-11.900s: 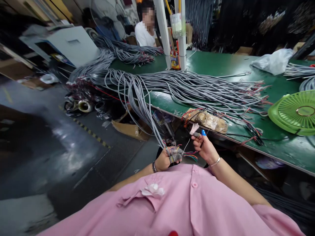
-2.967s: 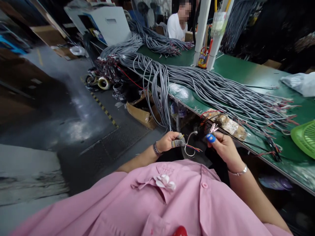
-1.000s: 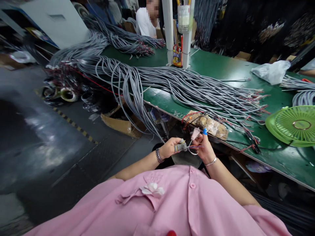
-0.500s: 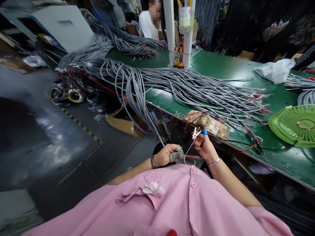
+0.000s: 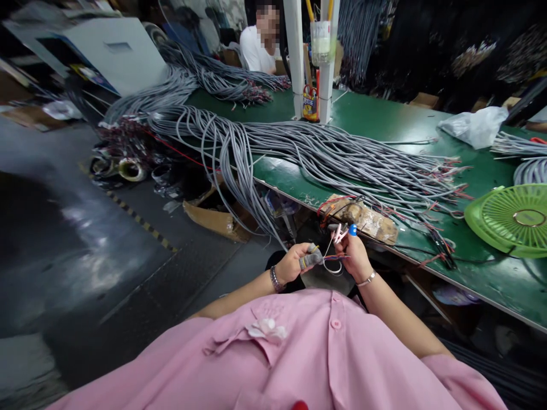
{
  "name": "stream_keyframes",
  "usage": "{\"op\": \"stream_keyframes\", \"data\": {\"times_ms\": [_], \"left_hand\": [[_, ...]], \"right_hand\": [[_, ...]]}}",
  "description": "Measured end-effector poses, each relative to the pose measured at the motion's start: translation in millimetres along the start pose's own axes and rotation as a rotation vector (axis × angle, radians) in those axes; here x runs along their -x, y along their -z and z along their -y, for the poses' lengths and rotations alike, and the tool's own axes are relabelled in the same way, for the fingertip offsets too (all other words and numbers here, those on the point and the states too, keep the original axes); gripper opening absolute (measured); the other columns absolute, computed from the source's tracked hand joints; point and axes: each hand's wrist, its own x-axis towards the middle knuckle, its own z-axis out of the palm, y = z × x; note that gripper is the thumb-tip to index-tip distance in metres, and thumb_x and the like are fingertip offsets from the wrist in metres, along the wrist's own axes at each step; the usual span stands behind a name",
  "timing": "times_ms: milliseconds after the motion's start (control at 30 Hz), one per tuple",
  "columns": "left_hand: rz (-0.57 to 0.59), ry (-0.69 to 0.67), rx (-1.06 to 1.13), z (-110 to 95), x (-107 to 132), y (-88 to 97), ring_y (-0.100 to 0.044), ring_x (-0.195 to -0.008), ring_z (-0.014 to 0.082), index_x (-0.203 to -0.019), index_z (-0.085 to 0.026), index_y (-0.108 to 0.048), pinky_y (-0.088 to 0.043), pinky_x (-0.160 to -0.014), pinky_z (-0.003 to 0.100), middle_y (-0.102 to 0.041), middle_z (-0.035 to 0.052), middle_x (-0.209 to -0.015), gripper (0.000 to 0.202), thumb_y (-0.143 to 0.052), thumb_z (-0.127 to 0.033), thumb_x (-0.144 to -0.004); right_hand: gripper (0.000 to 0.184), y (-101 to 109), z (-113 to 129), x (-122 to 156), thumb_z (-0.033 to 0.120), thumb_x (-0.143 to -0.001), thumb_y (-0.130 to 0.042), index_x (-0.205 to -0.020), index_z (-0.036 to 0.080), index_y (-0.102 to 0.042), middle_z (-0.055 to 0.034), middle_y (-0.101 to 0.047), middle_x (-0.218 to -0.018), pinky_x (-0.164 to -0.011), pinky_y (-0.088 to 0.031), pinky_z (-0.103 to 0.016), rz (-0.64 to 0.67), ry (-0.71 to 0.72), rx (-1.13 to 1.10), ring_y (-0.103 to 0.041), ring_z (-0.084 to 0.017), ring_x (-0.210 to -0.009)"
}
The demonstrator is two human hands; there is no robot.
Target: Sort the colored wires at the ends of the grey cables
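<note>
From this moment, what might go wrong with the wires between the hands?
The thin coloured wires stick out loosely from the left hand, close to the right hand and its pink clip; one might get bent or nicked.

Grey cables hang in loops over the edge of the green table; a tug could tangle them or drag others down.

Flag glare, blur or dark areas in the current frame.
Head view: glare on the green tabletop and dark floor; head view, lower left: pale block smeared; head view, upper right: background nearly black; head view, center: left hand and right hand legible, coloured wires between them too fine to separate.
</note>
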Motion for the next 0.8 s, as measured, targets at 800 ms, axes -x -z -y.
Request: {"op": "stream_keyframes", "data": {"times_ms": [800], "left_hand": [[0.121, 0.076, 0.039, 12.6, 3.1, 3.8, -0.031, -0.039, 0.0024, -0.075, -0.009, -0.064, -0.020, -0.039, 0.018, -0.045, -0.0048, -0.049, 0.049, -0.077, -0.056, -0.068]], "right_hand": [[0.060, 10.1, -6.2, 5.1, 0.077, -0.075, -0.057, -0.088, 0.019, -0.064, -0.0035, -0.064, -0.079, -0.033, -0.020, -0.017, 0.123, -0.169, -0.234, -0.035, -0.006, -0.046]]}}
